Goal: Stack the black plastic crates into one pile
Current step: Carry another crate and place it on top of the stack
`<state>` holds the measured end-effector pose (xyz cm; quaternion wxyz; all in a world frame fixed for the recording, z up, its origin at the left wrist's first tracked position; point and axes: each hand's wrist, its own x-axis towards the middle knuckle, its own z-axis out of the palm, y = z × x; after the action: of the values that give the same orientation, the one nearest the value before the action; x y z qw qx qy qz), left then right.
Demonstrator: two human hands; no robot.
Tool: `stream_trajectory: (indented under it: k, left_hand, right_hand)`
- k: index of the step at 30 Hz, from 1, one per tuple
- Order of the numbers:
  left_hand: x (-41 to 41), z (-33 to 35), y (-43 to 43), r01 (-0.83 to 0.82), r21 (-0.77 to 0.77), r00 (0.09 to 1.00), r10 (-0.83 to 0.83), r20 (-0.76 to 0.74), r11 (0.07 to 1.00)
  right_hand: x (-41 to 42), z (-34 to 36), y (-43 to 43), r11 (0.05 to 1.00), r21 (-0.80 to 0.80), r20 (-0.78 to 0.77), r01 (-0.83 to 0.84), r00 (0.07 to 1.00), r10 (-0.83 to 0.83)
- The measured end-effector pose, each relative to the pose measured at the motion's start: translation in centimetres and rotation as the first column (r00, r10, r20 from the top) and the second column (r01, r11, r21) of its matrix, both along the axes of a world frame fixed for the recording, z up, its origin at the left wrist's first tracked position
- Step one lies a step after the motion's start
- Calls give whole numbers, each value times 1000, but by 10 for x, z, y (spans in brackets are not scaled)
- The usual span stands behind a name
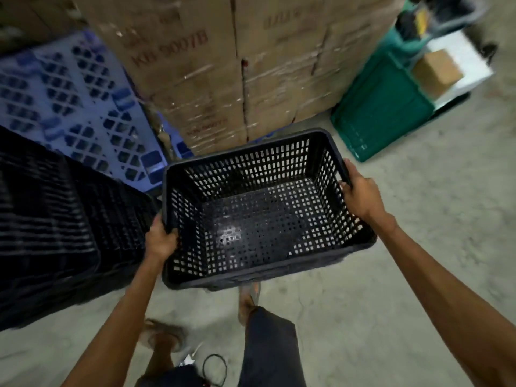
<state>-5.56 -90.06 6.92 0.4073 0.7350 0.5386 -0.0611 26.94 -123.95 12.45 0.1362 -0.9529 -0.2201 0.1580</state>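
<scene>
An empty black crate point(259, 210) sits mid-frame, held off the concrete floor point(418, 219) between both hands. The left hand point(162, 240) clasps the rim of its lower-left side; the right hand point(361, 192) clasps the rim at its right side. A pile of black crates point(61, 219) stands at the frame's left, just beside it.

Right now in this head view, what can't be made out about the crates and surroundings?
- Black crate pile: cut by left edge, blurred; crate count unclear.
- Held crate: its underside is hidden by its own body.
- Cardboard boxes: print motion-blurred, unreadable.
- Green crate: contents hidden by its wall.
</scene>
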Motion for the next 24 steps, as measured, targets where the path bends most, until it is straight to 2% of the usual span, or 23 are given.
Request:
stream_trajectory:
  k: [2, 4, 6, 9, 12, 17, 22, 24]
  left_hand:
    - [11, 49, 20, 144, 53, 989, -145, 13, 988]
    - [24, 100, 40, 248, 68, 968, -246, -39, 966]
    - [36, 148, 60, 324, 58, 945, -319, -78, 944]
    - [47, 230, 86, 408, 106, 913, -405, -47, 907]
    - [48, 312, 102, 425, 166, 903, -430, -7, 890]
    - [42, 431, 131, 381, 251, 906, -413, 92, 890]
    - [35, 518, 144, 382, 355, 890, -443, 107, 854]
    - [26, 548, 154, 364, 392, 893, -436, 111, 845]
  right_hand:
    - [4, 52, 5, 998, -43, 31, -49, 998, 51]
    - [9, 104, 12, 992, -93, 70, -84, 993, 91]
    - [15, 151, 18, 992, -110, 115, -67, 990, 79]
    - [22, 224, 32, 994, -93, 180, -55, 981, 71]
    - [24, 293, 46, 990, -89, 222, -106, 967, 123]
    - [12, 399, 57, 996, 36, 267, -80, 961, 67]
    - [1, 485, 61, 995, 41, 339, -92, 938, 73]
    - [-5, 513, 70, 992, 64, 303, -110, 949, 86]
